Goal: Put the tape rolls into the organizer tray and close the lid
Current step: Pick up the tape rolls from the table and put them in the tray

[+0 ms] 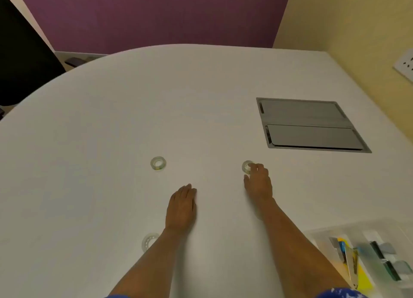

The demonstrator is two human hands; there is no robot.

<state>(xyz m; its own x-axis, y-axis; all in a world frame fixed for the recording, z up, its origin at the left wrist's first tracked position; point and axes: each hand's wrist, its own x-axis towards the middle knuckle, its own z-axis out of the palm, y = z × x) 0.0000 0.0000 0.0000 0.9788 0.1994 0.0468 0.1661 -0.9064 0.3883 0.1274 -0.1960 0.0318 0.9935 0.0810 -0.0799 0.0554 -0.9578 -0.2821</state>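
Note:
Three clear tape rolls lie on the white table. One tape roll (158,163) sits alone left of centre. A second tape roll (246,166) is under the fingertips of my right hand (259,181), which curls over its right side. A third tape roll (148,240) lies near the front, partly hidden by my left forearm. My left hand (182,205) rests flat on the table with fingers together, holding nothing. The clear organizer tray (319,233) sits at the bottom right, holding clips and small stationery; I cannot make out its lid.
A grey cable hatch (310,124) is set flush into the table (89,141) at the back right. A black chair (24,56) stands beyond the table's left edge. A yellow wall with a socket (405,66) runs along the right.

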